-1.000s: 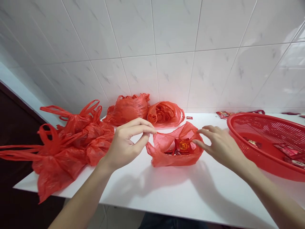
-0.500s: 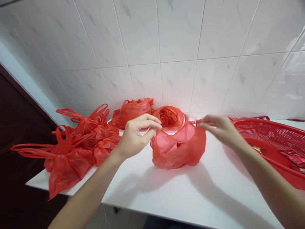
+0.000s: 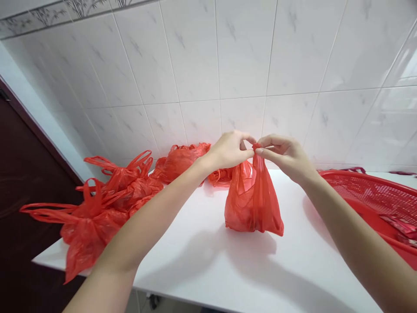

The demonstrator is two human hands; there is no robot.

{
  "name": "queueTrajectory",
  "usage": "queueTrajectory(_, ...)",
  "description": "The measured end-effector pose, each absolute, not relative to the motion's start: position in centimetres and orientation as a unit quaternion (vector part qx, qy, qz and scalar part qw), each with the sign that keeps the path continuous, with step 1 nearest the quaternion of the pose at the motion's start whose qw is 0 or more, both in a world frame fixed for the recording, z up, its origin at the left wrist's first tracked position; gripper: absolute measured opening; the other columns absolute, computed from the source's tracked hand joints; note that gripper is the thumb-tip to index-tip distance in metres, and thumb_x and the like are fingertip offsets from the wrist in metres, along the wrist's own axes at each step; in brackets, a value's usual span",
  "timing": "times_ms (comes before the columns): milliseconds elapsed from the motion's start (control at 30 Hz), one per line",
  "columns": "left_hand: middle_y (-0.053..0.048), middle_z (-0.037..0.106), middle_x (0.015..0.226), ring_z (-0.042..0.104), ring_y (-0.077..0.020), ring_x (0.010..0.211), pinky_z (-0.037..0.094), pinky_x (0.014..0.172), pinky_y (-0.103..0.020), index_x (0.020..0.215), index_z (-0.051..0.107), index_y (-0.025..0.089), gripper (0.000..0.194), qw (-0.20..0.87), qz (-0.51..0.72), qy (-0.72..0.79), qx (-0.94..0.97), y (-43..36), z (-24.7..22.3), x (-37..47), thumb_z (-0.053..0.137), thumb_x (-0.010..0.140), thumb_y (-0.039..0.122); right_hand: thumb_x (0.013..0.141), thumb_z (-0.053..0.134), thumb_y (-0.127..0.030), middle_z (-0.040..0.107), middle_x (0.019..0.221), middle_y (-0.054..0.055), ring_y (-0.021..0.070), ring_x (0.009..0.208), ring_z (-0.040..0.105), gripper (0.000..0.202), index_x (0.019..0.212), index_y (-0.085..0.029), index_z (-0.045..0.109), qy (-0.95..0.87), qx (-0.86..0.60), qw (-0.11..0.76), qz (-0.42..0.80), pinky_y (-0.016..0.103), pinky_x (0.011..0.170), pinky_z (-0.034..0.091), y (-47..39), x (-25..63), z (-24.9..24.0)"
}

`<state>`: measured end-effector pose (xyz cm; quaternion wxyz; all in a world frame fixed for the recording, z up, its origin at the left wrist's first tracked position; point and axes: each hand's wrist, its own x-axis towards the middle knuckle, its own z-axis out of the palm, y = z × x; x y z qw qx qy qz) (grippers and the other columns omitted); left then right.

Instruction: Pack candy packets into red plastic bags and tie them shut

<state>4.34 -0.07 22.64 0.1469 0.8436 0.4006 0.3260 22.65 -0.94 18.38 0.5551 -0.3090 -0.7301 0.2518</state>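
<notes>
A red plastic bag [image 3: 252, 208] hangs at the middle of the white table [image 3: 182, 261], its handle end gathered to a narrow top. My left hand [image 3: 233, 148] pinches that top from the left, thumb and forefinger closed on it. From the right, my right hand [image 3: 285, 154] pinches the same spot, the fingertips of both hands almost touching. Something darker shows through the bag's lower part, but I cannot make out what. The bag's bottom is at or just above the tabletop.
Several filled red bags [image 3: 94, 226] with handles up crowd the table's left end. More red bags [image 3: 182, 161] lie against the tiled wall [image 3: 198, 56]. A red perforated plastic basket [image 3: 368, 187] with shiny packets [image 3: 399, 226] inside stands on the right.
Both hands have come together and risen, drawing the bag's wide mouth into a narrow upright top. The bag now hangs taller and slimmer. The view has tilted slightly upward.
</notes>
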Motion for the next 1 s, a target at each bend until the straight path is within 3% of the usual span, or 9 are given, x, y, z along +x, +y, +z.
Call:
queueTrajectory(67, -0.001, 0.065, 0.064, 0.058, -0.0126, 0.057, 0.042, 0.052, -0.025, 0.093, 0.076, 0.016, 0.020, 0.168, 0.329, 0.391, 0.843, 0.3, 22.7, 4.6, 0.061, 0.080, 0.019, 0.076, 0.078, -0.049, 0.068, 0.088, 0.004, 0.0213, 0.088, 0.064, 0.029, 0.076, -0.022, 0.070, -0.719, -0.302, 0.568, 0.264, 0.038, 0.084, 0.053, -0.9, 22.9, 18.2)
queueTrajectory(233, 0.002, 0.060, 0.057, 0.052, -0.0105, 0.050, 0.037, 0.046, -0.024, 0.090, 0.075, 0.018, 0.017, 0.228, 0.332, 0.341, 0.849, 0.9, 22.3, 4.9, 0.062, 0.079, 0.018, 0.073, 0.081, -0.051, 0.071, 0.099, 0.005, 0.0237, 0.097, 0.066, 0.032, 0.077, -0.022, 0.068, -0.693, -0.281, 0.596, 0.292, 0.040, 0.087, 0.054, -0.8, 23.3, 17.6)
queueTrajectory(333, 0.000, 0.065, 0.062, 0.057, -0.0109, 0.055, 0.042, 0.050, -0.024, 0.082, 0.073, 0.016, 0.012, 0.234, 0.380, 0.320, 0.836, 1.0, 22.2, 5.0, 0.061, 0.079, 0.015, 0.074, 0.083, -0.048, 0.071, 0.111, 0.006, 0.0239, 0.102, 0.067, 0.038, 0.101, -0.025, 0.067, -0.672, -0.287, 0.607, 0.314, 0.041, 0.089, 0.055, -0.8, 23.2, 16.6)
queueTrajectory(433, -0.004, 0.072, 0.075, 0.066, -0.0131, 0.066, 0.052, 0.063, -0.026, 0.083, 0.071, 0.014, 0.011, 0.254, 0.435, 0.294, 0.812, 1.0, 22.4, 5.1, 0.062, 0.079, 0.014, 0.077, 0.082, -0.045, 0.071, 0.119, 0.007, 0.0250, 0.107, 0.067, 0.052, 0.122, -0.027, 0.063, -0.679, -0.278, 0.557, 0.389, 0.040, 0.089, 0.055, -0.7, 22.9, 14.9)
queueTrajectory(567, -0.006, 0.075, 0.087, 0.069, -0.0141, 0.077, 0.057, 0.077, -0.030, 0.085, 0.071, 0.013, 0.009, 0.242, 0.480, 0.289, 0.792, 1.1, 22.5, 4.8, 0.064, 0.079, 0.014, 0.078, 0.077, -0.054, 0.075, 0.098, 0.009, 0.0262, 0.090, 0.070, 0.038, 0.096, -0.021, 0.073, -0.623, -0.298, 0.522, 0.500, 0.038, 0.078, 0.056, -0.1, 22.6, 12.5)
queueTrajectory(733, -0.008, 0.074, 0.102, 0.070, -0.0160, 0.090, 0.057, 0.090, -0.035, 0.101, 0.071, 0.012, 0.029, 0.209, 0.525, 0.313, 0.764, 1.8, 22.6, 2.8, 0.070, 0.072, 0.008, 0.074, 0.073, -0.061, 0.065, 0.073, 0.001, 0.0186, 0.066, 0.063, 0.039, 0.075, -0.025, 0.059, -0.486, -0.260, 0.665, 0.504, 0.034, 0.068, 0.054, 1.8, 23.5, 11.3)
queueTrajectory(867, -0.008, 0.075, 0.095, 0.073, -0.0182, 0.084, 0.061, 0.082, -0.035, 0.097, 0.072, 0.013, 0.030, 0.299, 0.436, 0.291, 0.797, 1.4, 23.1, 1.2, 0.069, 0.069, 0.004, 0.074, 0.072, -0.047, 0.048, 0.057, -0.007, 0.0084, 0.042, 0.030, 0.029, 0.075, -0.025, 0.053, -0.460, -0.290, 0.691, 0.476, 0.027, 0.047, 0.036, 2.0, 23.6, 11.3)
queueTrajectory(1000, -0.009, 0.077, 0.094, 0.074, -0.0207, 0.083, 0.062, 0.079, -0.036, 0.095, 0.075, 0.014, 0.026, 0.386, 0.293, 0.226, 0.845, 0.9, 23.1, 1.7, 0.072, 0.070, 0.007, 0.071, 0.066, -0.027, 0.043, 0.051, -0.009, 0.0088, 0.045, 0.030, 0.019, 0.090, -0.023, 0.063, -0.538, -0.394, 0.612, 0.426, 0.024, 0.046, 0.021, 0.5, 22.4, 11.5)
